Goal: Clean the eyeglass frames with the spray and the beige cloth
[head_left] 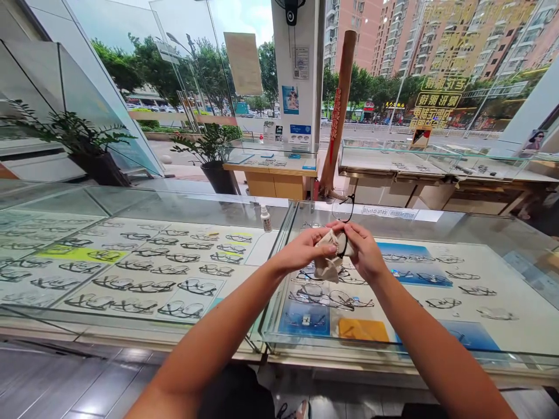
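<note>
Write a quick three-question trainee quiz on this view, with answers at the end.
1. Choose: what is held together with the glasses? a) a beige cloth b) a screwdriver c) a ruler
2. True or false: the white bottle stands upright.
3. Fill in: in the picture, the white bottle is to the ____ of the person's left hand.

Key: 1 a; 2 true; 3 left.
</note>
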A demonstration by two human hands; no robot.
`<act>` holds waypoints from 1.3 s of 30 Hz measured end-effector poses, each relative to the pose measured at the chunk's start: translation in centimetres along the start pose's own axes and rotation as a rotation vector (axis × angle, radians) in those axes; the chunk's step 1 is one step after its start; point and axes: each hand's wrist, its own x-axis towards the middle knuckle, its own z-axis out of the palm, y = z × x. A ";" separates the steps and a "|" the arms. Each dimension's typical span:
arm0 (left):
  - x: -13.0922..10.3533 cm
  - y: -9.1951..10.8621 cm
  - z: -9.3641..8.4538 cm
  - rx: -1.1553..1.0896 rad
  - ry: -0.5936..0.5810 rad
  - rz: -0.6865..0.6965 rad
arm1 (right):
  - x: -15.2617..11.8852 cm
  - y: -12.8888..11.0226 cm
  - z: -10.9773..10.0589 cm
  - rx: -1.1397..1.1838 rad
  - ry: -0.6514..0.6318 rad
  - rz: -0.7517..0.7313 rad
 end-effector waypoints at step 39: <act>0.1 0.9 -4.0 0.146 0.536 0.125 | 0.9 -1.0 -1.9 0.043 0.090 -0.025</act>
